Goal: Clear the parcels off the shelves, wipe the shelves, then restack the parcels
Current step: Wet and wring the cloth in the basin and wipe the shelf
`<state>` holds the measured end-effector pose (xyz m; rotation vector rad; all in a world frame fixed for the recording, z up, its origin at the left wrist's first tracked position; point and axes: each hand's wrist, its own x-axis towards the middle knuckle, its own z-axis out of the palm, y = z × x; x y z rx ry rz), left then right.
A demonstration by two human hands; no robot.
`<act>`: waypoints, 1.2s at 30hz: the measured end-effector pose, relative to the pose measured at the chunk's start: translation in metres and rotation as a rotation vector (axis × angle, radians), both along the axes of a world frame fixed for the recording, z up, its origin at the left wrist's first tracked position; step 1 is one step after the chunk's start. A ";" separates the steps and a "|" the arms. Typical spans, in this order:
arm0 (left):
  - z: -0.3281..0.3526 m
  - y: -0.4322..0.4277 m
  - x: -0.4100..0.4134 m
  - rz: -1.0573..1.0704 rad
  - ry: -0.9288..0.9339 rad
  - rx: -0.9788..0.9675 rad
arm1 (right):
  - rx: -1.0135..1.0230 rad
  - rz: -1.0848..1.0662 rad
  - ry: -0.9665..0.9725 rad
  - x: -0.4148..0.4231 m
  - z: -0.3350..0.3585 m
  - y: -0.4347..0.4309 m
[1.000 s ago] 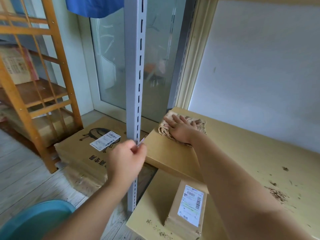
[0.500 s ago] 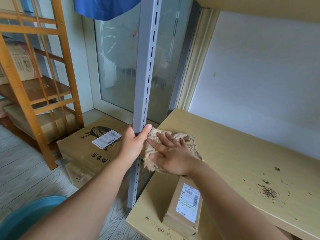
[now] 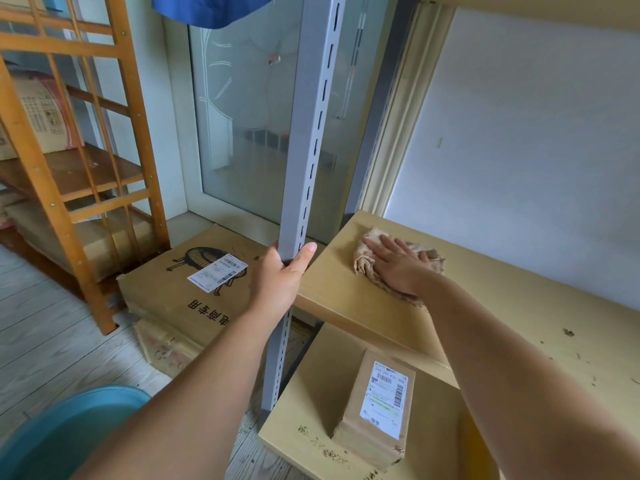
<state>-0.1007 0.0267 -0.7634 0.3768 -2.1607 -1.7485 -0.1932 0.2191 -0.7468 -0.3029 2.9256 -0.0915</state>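
Wiping step, upper shelf (image 3: 485, 306). Right hand (image 3: 398, 268) flat, fingers straight, pressing cloth (image 3: 363, 261) at shelf's left rear corner. Left hand (image 3: 280, 275) gripping post (image 3: 308, 150) for bracing. Best to keep palm flat, sweep along shelf's long axis toward debris (image 3: 581, 355) at right. Parcel (image 3: 377, 407) on lower shelf (image 3: 311, 393), not cleared; long axis front-to-back, label up.
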 end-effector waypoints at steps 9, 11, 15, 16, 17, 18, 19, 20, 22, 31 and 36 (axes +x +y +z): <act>0.003 0.004 0.004 0.000 0.000 0.023 | -0.088 0.270 0.010 0.096 -0.006 -0.004; 0.005 0.004 0.005 0.018 -0.026 0.015 | -0.112 0.306 -0.012 0.098 -0.005 -0.001; -0.004 0.014 0.011 0.276 -0.014 -0.196 | -0.068 0.260 -0.036 0.053 0.002 0.014; -0.010 0.020 0.019 0.348 0.042 -0.280 | -0.046 0.201 -0.030 0.041 0.002 0.020; -0.014 0.025 0.029 0.385 0.146 -0.374 | -0.030 0.134 -0.023 0.029 0.002 0.027; -0.017 0.031 0.038 0.383 0.290 -0.472 | -0.023 0.065 -0.020 0.020 0.002 0.034; -0.019 0.039 0.044 0.328 0.422 -0.580 | -0.023 -0.001 -0.017 0.015 0.002 0.042; -0.018 0.046 0.046 0.224 0.508 -0.699 | -0.023 -0.056 -0.014 0.011 0.002 0.047; -0.010 0.062 0.039 -0.058 0.437 -0.865 | -0.028 -0.123 -0.007 0.011 0.002 0.053; 0.003 0.091 -0.032 -0.390 -0.380 -1.174 | -0.054 -0.184 -0.010 0.001 -0.001 0.051; 0.002 0.090 -0.028 -0.379 -0.372 -1.199 | -0.051 -0.186 0.010 -0.009 -0.001 0.051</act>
